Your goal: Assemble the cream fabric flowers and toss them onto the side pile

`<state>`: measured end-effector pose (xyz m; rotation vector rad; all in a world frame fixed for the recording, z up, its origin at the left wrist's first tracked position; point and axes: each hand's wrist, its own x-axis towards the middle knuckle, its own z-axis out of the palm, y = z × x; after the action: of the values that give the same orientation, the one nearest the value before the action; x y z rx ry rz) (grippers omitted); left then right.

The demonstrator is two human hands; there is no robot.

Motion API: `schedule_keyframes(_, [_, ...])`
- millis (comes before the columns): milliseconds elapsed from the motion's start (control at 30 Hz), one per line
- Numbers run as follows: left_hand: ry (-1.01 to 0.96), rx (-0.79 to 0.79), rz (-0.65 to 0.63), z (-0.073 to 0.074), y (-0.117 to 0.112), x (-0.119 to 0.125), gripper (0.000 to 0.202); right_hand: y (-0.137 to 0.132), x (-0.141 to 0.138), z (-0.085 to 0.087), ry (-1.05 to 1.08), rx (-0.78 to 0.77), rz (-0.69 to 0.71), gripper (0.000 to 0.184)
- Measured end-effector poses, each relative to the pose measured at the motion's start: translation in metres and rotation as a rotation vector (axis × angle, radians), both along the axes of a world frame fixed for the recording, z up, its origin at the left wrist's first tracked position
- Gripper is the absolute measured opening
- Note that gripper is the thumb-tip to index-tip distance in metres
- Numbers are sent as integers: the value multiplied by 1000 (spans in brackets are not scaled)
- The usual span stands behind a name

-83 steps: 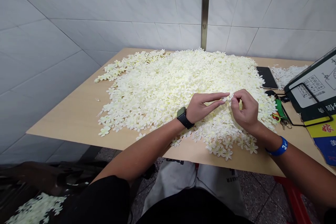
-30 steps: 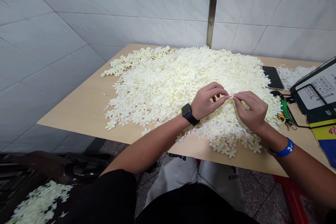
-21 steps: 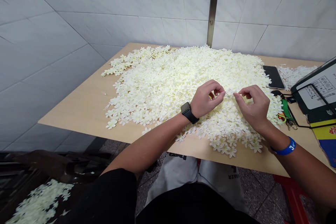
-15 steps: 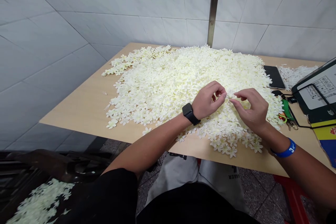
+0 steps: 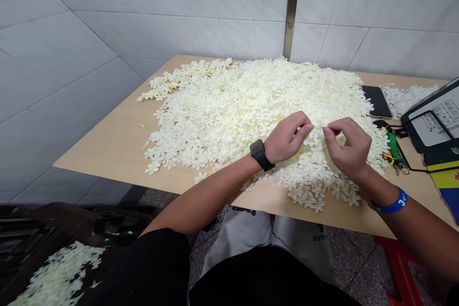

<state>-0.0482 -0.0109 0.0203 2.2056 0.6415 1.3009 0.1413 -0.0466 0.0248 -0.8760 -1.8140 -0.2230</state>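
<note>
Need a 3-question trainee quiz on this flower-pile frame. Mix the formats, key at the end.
1. True or false: the left hand and the right hand are touching each other.

2. As the person sees it, on which side of the flower pile does the dark phone lie?
A) left
B) right
C) near side

3. Fill in: the wristband on the right arm is ____.

Key: 1. False; 2. B; 3. blue.

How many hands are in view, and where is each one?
2: the left hand, over the heap of white flowers, and the right hand, facing it over the same heap. No other hands show, and neither looks hidden.
</note>
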Motion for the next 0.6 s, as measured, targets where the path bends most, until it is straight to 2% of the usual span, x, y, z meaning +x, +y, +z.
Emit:
schedule_keyframes(167, [-35, -43, 59, -4, 5, 0, 41, 4, 6, 1, 44, -68, -90, 26])
schedule_keyframes(233, [-39, -23, 74, -5, 6, 0, 42, 4, 5, 0, 37, -86, -39, 23])
schedule_keyframes(433, [-2, 34, 42, -3, -1, 2, 41, -3, -6, -1, -80, -103, 240, 12])
schedule_keyframes(500, [21, 46, 12, -2, -2, 2, 42, -5, -8, 0, -75, -104, 272, 5])
schedule_keyframes(600, [18, 56, -20, -1, -2, 1, 45, -7, -9, 1, -39, -121, 273, 6])
